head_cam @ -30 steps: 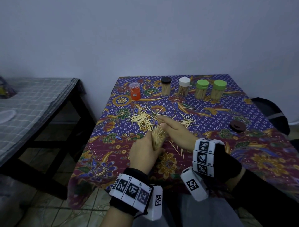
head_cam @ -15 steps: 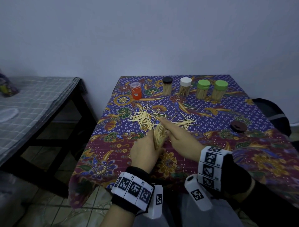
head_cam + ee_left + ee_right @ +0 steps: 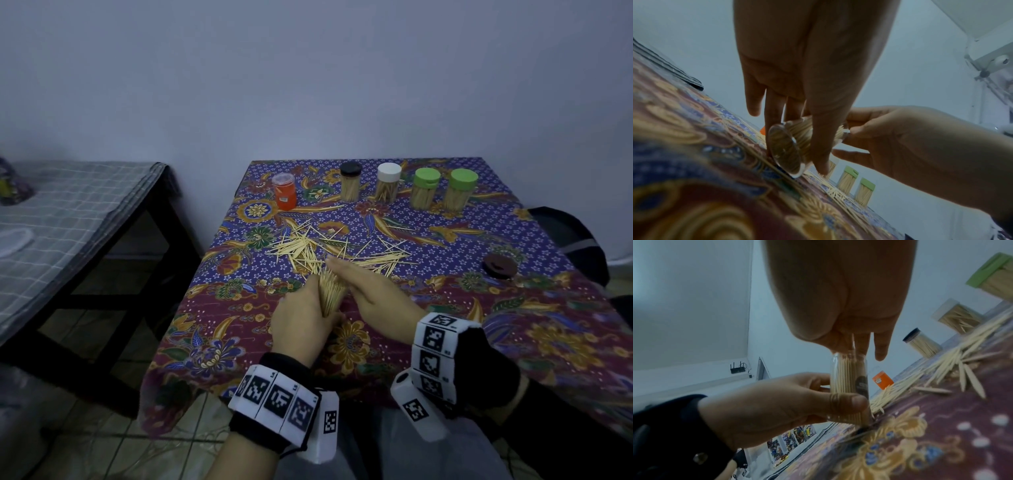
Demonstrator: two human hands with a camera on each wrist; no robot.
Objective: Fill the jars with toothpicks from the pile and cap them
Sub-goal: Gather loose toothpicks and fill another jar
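A clear jar (image 3: 330, 294) packed with toothpicks leans on the cloth near the table's front. My left hand (image 3: 299, 322) grips it round the lower body, thumb (image 3: 846, 402) across the front; its base (image 3: 786, 151) touches the cloth. My right hand (image 3: 356, 281) lies over the jar's open mouth with straight fingers (image 3: 861, 345) touching the toothpick tips. The loose toothpick pile (image 3: 308, 250) spreads just beyond the hands. A dark brown cap (image 3: 499, 266) lies alone to the right.
Along the far edge stand an orange jar (image 3: 285, 192) and capped jars with toothpicks: black-lidded (image 3: 350, 181), white-lidded (image 3: 388, 183), two green-lidded (image 3: 425, 188) (image 3: 461, 188). A grey-checked table (image 3: 68, 212) stands on the left, across a gap.
My right hand has flattened out and settled its fingers over the jar's mouth. The left hand and the jar have stayed where they were.
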